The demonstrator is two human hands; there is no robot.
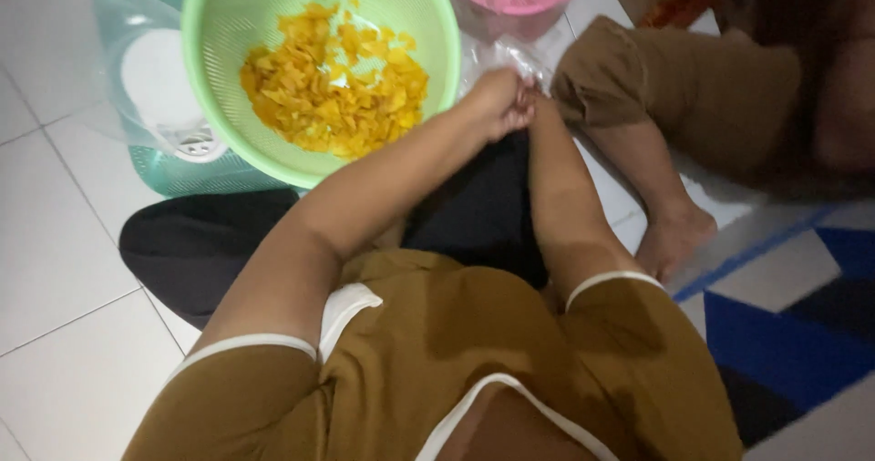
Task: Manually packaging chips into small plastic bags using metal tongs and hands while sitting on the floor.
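Head cam, looking down at a person seated on the white tiled floor (pixel 64 242). Landmark: the round pale-green perforated plastic colander bowl (pixel 219 24), straight ahead of the knees.

Both hands meet just right of the bowl's rim. Left hand (pixel 497 101) is curled into a loose fist, fingers (pixel 521 106) closed on the crumpled clear plastic bag (pixel 510 56) that lies between the green bowl and the pink one. Right hand (pixel 538 106) is mostly hidden behind the left; looks pressed to the same bag, but can't tell if its fingers are closed or open. Prob. both hands work at the bag's mouth, which would explain why they sit so tight together.

Containers:
- Green bowl holds a heap of thin yellow-orange chips (pixel 328 83), piled toward its middle; kept close, prob. for easy reach.
- Round pink plastic bowl (pixel 538 1), right of the green one w/ the bag between, partly cut by frame top; a few orange bits inside.
- Clear plastic lid w/ white inner part (pixel 150 78), left of the green bowl, resting on a teal mesh tray (pixel 182 174) that pokes out from under the bowl.

Another person's bare foot (pixel 670 238) and brown sleeve, well right of the green bowl.
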